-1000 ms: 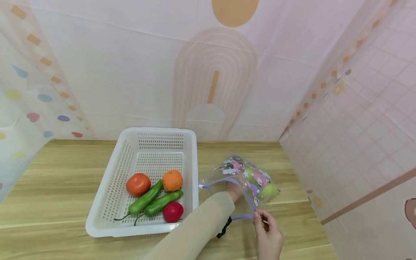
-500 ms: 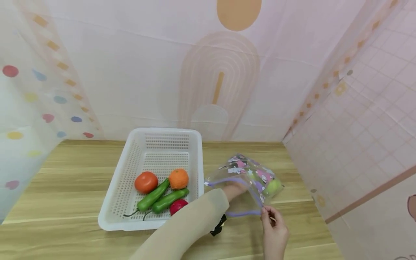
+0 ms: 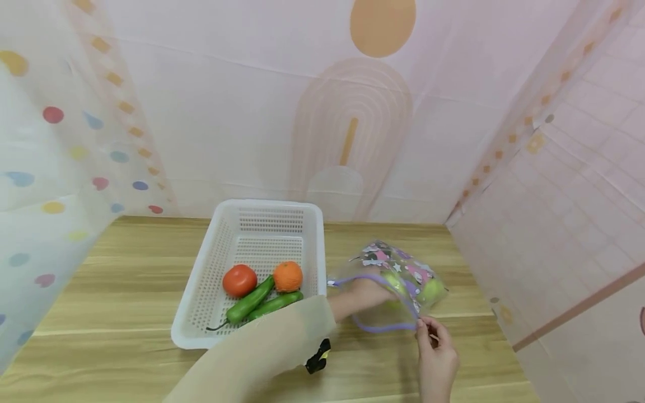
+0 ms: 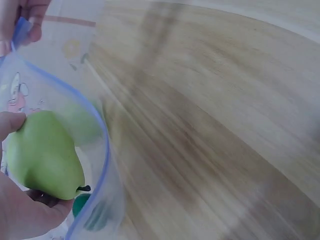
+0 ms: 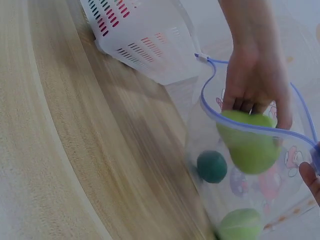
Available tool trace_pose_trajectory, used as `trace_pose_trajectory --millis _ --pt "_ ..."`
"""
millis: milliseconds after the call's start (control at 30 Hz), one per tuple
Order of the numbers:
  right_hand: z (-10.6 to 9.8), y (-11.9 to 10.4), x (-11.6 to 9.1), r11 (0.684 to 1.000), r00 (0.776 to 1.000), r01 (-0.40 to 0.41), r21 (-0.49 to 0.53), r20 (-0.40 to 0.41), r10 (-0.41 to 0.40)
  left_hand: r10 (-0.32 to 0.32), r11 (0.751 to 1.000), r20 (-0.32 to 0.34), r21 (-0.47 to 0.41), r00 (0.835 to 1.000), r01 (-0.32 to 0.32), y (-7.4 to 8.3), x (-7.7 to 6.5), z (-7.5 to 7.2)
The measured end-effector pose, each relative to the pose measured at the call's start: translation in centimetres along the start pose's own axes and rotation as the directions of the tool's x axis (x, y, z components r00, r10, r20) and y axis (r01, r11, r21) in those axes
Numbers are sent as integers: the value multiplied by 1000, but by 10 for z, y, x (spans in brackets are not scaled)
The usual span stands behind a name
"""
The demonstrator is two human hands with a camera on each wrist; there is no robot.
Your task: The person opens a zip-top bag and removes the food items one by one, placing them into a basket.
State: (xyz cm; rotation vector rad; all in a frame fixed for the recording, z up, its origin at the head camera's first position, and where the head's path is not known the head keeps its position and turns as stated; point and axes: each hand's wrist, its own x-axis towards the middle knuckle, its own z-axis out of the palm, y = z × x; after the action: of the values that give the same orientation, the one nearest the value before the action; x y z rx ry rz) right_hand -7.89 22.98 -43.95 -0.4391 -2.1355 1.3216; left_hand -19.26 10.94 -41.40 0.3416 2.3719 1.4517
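Observation:
My left hand [image 3: 367, 294] reaches through the mouth of a clear zip bag [image 3: 383, 254] with a purple zip edge and cartoon prints. It holds a green pear [image 4: 46, 152], thumb on one side and fingers on the other, stem toward the bag's mouth in the left wrist view. With thumb and fingertips my right hand [image 3: 437, 350] pinches the bag's zip edge, keeping the mouth spread. Deeper in the bag lie another light green fruit [image 3: 431, 291] and a dark green round thing [image 5: 211, 166], whose kind I cannot tell.
Left of the bag a white perforated basket [image 3: 201, 280] holds a tomato [image 3: 239, 281], an orange [image 3: 288, 276] and two long green peppers [image 3: 250, 302]. My left sleeve [image 3: 272, 341] crosses its front corner. Patterned cloth hangs behind the wooden table [image 3: 126, 291].
My left arm has drawn back leftward, with the hand nearer the bag's mouth. The sleeve now covers the red round item in the basket. The head view has turned left; my right hand keeps its pinch.

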Motion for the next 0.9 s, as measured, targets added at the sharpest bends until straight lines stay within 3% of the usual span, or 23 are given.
trace_pose_trajectory --millis 33,67,133,267,633,733,900 --pt "-1 0 0 1000 1000 -2 -3 2 2 25 981 -52 193 998 -14 -1 -1 -2" --pt "-1 0 1 1000 1000 -5 -7 5 5 32 958 -86 286 996 -6 -1 -4 -3" --pt "-1 0 1 1000 1000 -9 -5 13 9 20 950 -65 312 998 1 1 -8 -7" --pt "-2 -2 4 1000 1000 6 -1 17 -6 10 964 -3 266 1000 -9 7 -21 -17" --pt "-4 -6 9 999 999 38 1 -1 -38 62 993 68 101 996 -69 9 -50 -54" --pt "-5 -9 9 999 999 32 1 10 -32 88 991 39 100 995 -91 8 -60 -65" --pt "-8 -9 7 999 999 33 -13 15 -32 121 989 -77 96 990 -114 8 -78 -88"
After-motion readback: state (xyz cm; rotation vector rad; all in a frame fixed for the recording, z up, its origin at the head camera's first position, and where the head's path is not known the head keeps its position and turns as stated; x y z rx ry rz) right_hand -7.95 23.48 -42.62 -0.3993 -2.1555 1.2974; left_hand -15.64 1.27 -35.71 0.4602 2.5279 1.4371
